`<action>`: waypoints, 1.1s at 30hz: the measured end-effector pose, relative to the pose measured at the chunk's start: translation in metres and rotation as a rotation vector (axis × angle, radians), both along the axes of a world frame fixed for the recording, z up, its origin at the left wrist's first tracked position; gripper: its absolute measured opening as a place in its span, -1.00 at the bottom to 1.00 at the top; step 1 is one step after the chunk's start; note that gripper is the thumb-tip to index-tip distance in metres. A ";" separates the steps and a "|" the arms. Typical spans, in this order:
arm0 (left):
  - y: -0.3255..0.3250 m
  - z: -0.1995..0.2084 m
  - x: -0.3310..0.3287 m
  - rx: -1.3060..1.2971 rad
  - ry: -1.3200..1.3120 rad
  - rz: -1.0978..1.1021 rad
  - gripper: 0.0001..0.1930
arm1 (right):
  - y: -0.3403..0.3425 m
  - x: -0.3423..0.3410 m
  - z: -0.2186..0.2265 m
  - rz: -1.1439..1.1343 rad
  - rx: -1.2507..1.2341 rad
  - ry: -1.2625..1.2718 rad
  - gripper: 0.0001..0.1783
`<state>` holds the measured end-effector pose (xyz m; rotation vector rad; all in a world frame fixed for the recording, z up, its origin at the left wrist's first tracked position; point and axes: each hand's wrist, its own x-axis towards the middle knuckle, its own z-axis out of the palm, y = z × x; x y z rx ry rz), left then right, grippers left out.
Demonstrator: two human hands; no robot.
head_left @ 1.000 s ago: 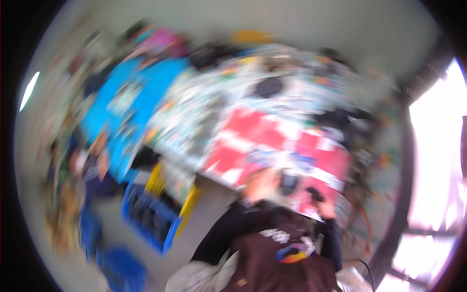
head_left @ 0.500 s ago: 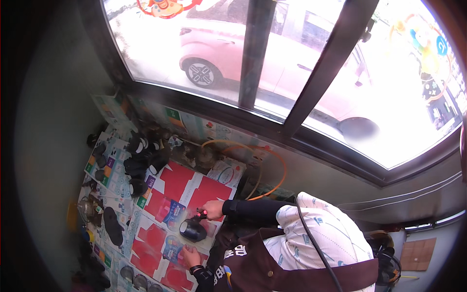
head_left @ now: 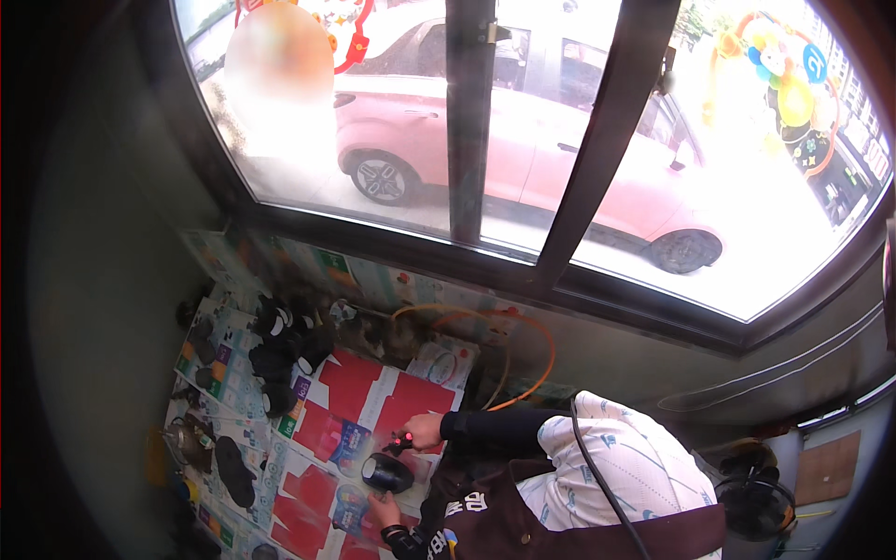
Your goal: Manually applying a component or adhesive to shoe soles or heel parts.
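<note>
My right hand (head_left: 426, 431) is closed around a small black hand tool (head_left: 401, 442) with bright red spots; its exact kind is unclear. Just below that tool, over the covered table, sits a black rounded piece (head_left: 387, 474) with a pale rim. My left hand (head_left: 384, 510) is beside the piece's lower edge, its fingers bent inward. Whether those fingers grip the piece is hidden. Red and white printed sheets (head_left: 347, 385) cover the table under both hands, with blue and pink print near the piece.
Several similar black pieces (head_left: 280, 397) crowd the table's far left. A flat dark shape (head_left: 235, 471) lies at the left. An orange hose (head_left: 551, 359) loops below the window frame (head_left: 597, 289), with a pink car (head_left: 523, 159) outside. A dark fan (head_left: 758, 504) stands at the right.
The whole view has shifted, so the table and hands sit lower in the picture. My left hand has come closer to the black piece. My right hand still holds the tool.
</note>
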<state>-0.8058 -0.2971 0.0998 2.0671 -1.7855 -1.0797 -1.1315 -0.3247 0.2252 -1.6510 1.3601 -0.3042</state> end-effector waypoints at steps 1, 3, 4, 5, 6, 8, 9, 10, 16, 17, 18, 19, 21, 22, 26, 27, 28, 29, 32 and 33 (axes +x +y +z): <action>-0.002 -0.002 -0.001 0.046 -0.031 0.026 -0.42 | 0.000 -0.001 0.002 0.030 0.015 0.006 -0.55; -0.001 -0.013 -0.005 -0.006 0.183 0.040 -0.56 | -0.004 -0.001 0.002 0.012 -0.052 0.080 -0.59; 0.000 -0.018 -0.004 0.041 0.384 0.049 -0.62 | -0.004 -0.004 0.001 0.001 -0.062 0.087 -0.64; 0.005 -0.024 -0.003 0.040 0.428 0.074 -0.61 | -0.010 0.002 -0.003 -0.002 0.030 0.199 -0.66; 0.014 -0.028 -0.003 -0.050 0.325 0.147 -0.64 | -0.016 0.003 -0.005 0.076 -0.010 0.089 -0.63; 0.016 -0.029 -0.004 -0.058 0.309 0.210 -0.54 | -0.018 0.009 -0.004 -0.017 0.000 -0.175 -0.55; 0.017 -0.028 -0.007 -0.033 0.285 0.277 -0.54 | -0.021 0.015 -0.003 -0.040 0.052 -0.173 -0.53; 0.018 -0.024 -0.008 -0.018 0.272 0.282 -0.56 | -0.023 0.016 -0.001 -0.007 0.068 -0.147 -0.56; 0.016 -0.005 -0.017 -0.074 0.221 0.336 -0.62 | -0.036 0.049 0.007 0.141 0.081 -0.018 -0.55; 0.016 -0.005 -0.018 -0.065 0.215 0.342 -0.62 | -0.039 0.051 0.007 0.138 0.110 -0.036 -0.56; 0.016 -0.005 -0.018 -0.045 0.206 0.359 -0.63 | -0.041 0.054 0.006 0.135 0.134 -0.065 -0.58; 0.016 -0.007 -0.017 -0.054 0.215 0.357 -0.63 | -0.043 0.057 0.004 0.142 0.141 -0.046 -0.58; 0.016 -0.012 -0.016 -0.040 0.276 0.394 -0.64 | -0.047 0.061 0.001 0.165 -0.055 0.001 -0.62; 0.017 -0.014 -0.015 -0.095 0.282 0.397 -0.64 | -0.047 0.060 0.000 0.173 -0.053 0.004 -0.62; 0.016 -0.015 -0.009 -0.067 0.276 0.373 -0.67 | -0.048 0.059 -0.002 0.289 0.018 0.044 -0.64; 0.016 -0.014 -0.009 -0.069 0.272 0.363 -0.68 | -0.048 0.059 -0.003 0.318 0.027 0.077 -0.63; 0.016 -0.012 -0.008 -0.068 0.271 0.365 -0.68 | -0.048 0.060 -0.003 0.318 0.011 0.056 -0.63; 0.016 -0.011 -0.008 -0.087 0.266 0.379 -0.69 | -0.049 0.062 -0.005 0.233 0.048 0.021 -0.62; 0.015 -0.006 -0.005 -0.115 0.251 0.391 -0.70 | -0.052 0.070 -0.009 0.151 0.128 -0.048 -0.61; 0.015 -0.005 -0.005 -0.093 0.242 0.400 -0.71 | -0.052 0.073 -0.010 0.150 0.176 -0.071 -0.61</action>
